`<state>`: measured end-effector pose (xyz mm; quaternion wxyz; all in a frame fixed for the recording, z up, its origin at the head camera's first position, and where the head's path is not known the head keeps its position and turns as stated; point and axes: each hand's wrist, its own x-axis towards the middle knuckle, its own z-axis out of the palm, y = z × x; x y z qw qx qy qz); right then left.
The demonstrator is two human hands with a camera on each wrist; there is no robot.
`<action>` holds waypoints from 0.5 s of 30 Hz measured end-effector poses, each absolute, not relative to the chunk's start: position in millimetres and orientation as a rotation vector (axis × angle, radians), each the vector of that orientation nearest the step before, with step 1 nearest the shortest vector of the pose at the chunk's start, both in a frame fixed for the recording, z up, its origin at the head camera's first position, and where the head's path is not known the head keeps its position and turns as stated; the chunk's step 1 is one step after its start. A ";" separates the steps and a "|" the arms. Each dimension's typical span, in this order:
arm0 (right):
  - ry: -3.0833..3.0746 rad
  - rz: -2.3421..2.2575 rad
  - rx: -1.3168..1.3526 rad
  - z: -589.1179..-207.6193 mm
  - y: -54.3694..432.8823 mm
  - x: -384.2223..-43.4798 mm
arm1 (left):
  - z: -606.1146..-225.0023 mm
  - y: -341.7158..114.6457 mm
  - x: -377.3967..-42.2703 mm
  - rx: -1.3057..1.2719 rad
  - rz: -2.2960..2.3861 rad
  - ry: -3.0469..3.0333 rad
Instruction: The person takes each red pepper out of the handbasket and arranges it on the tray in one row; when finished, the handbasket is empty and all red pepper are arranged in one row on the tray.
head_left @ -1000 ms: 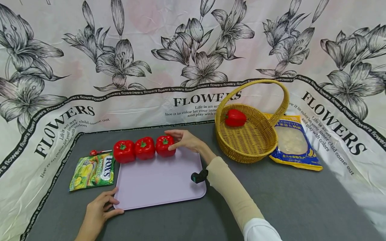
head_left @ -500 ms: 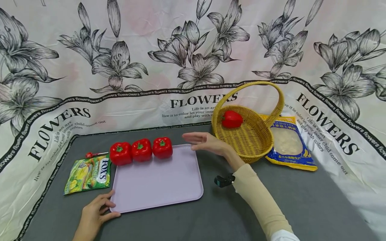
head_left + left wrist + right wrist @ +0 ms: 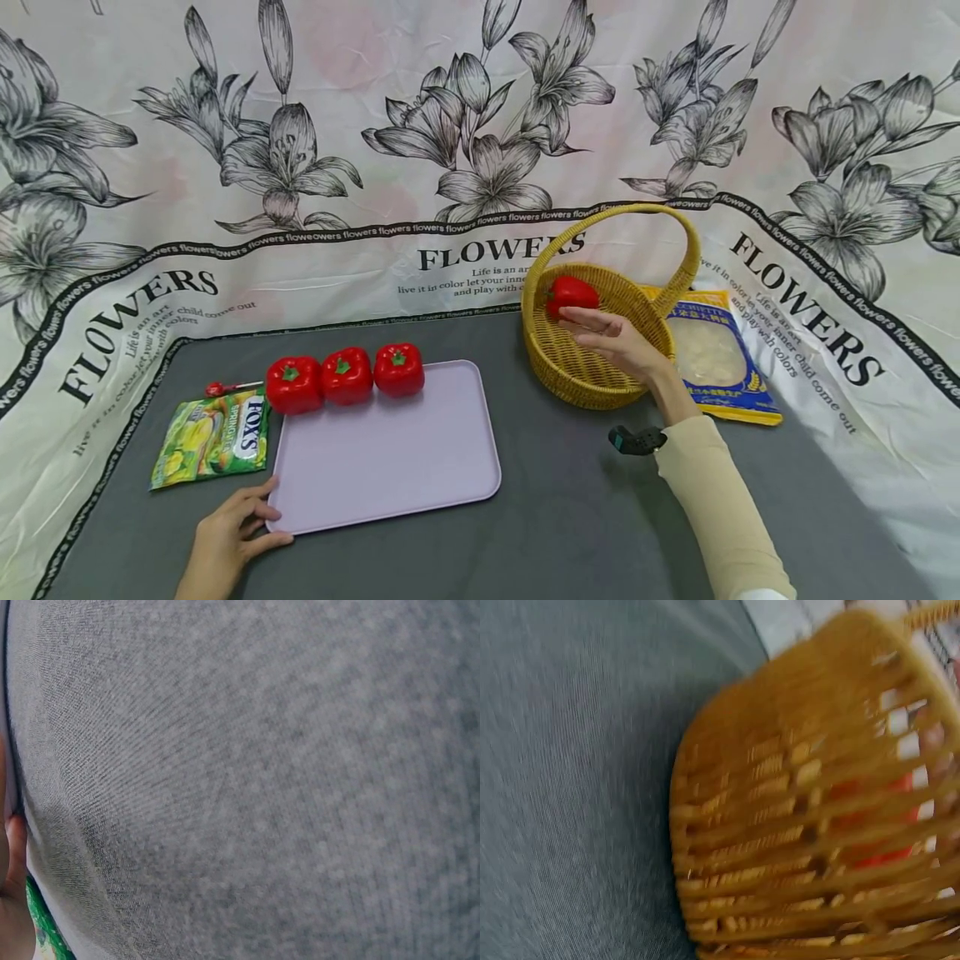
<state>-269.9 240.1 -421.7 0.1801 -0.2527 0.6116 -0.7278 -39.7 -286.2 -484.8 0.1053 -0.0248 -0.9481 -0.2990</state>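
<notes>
My left hand (image 3: 225, 537) holds the near left corner of a lilac tray (image 3: 390, 458), thumb at its front edge and fingers at its left side. Along the tray's far edge stand three red bell peppers in a row: one at the left (image 3: 295, 385), a middle pepper (image 3: 347, 377) and a right-hand pepper (image 3: 399, 369). Over the yellow wicker basket (image 3: 573, 390) reaches my right hand (image 3: 622, 343), fingers extended and holding nothing. Its fingertips overlap the lower edge of another red bell pepper (image 3: 572, 293) inside. Through the weave, red shows in the right wrist view.
A green FOX'S candy bag (image 3: 213, 437) lies left of the tray, with a thin red-ended item (image 3: 217, 389) behind it. Partly behind the basket is a blue and yellow pasta packet (image 3: 716, 358). A floral cloth (image 3: 480, 192) hangs along the table's back.
My right hand has left the rightmost pepper on the tray and moved right, over the basket. The left hand stays at the tray corner. The head view has shifted slightly.
</notes>
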 end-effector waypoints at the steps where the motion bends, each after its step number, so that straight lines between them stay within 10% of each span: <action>1: 1.775 -2.089 -0.681 -424.1 241.9 -272.8 | -484.7 -286.6 -39.6 -0.070 -0.886 -2.797; 15: 2.347 -2.046 -0.333 -427.9 226.0 -305.1 | -480.3 -285.6 -39.7 -0.026 -0.937 -2.821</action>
